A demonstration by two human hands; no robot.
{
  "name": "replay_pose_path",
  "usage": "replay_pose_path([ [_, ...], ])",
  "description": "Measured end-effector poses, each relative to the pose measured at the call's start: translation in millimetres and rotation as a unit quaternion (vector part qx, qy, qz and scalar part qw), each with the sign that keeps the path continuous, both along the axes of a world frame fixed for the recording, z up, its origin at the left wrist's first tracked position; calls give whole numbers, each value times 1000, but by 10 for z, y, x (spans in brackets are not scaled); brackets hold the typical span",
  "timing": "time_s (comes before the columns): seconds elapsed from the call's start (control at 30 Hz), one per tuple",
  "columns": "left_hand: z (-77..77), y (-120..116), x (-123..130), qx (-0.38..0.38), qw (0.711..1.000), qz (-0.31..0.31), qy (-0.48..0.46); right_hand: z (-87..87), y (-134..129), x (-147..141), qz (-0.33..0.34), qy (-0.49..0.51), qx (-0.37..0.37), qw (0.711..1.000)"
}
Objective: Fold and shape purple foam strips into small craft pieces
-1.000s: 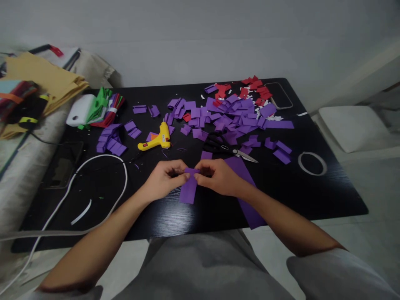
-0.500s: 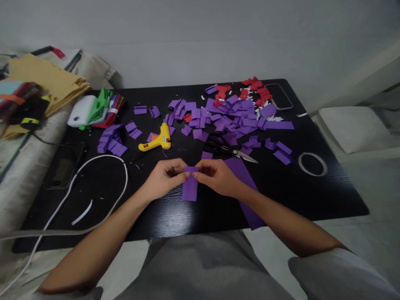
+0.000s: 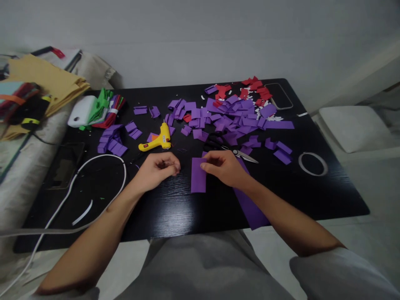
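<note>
Head view: black desk [image 3: 318,193] before you, scattered with cut paper.
Right hand [image 3: 222,167]: you pinch the purple strip [image 3: 198,176] near its upper right corner, between thumb and fingers.
Purple strip: in front of you, between your two hands and nearer the right, its broad face toward you.
Left hand [image 3: 158,170]: empty, your fingers loosely curled, apart from the strip.
Glue gun [image 3: 163,136]: yellow, lying just beyond your left hand.
Scissors [image 3: 245,156]: just beyond your right hand, tips pointing right.
Purple pieces [image 3: 233,110]: heaped farther back, beside red pieces [image 3: 264,92].
Long purple sheet [image 3: 250,208]: partly hidden by your right forearm.
</note>
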State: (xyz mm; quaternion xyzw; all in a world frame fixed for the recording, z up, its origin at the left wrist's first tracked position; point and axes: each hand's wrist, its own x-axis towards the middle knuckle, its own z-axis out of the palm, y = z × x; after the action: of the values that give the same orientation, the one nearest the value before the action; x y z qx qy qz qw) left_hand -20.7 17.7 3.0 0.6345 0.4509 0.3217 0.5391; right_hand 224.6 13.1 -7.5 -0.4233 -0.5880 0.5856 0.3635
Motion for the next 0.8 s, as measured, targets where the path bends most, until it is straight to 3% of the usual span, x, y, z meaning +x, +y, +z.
replay_pose_path([
  [0.2,-3,-63,111,-13,999,-7,-42,-38,-47,-70,26,-10,-23,999],
  [0.6,-45,-146,188,-27,998,-56,-7,-53,-139,-136,30,-10,-28,999],
  [0.8,-53,-87,121,-23,999,-26,0,-52,-53,-60,38,-8,-51,998],
])
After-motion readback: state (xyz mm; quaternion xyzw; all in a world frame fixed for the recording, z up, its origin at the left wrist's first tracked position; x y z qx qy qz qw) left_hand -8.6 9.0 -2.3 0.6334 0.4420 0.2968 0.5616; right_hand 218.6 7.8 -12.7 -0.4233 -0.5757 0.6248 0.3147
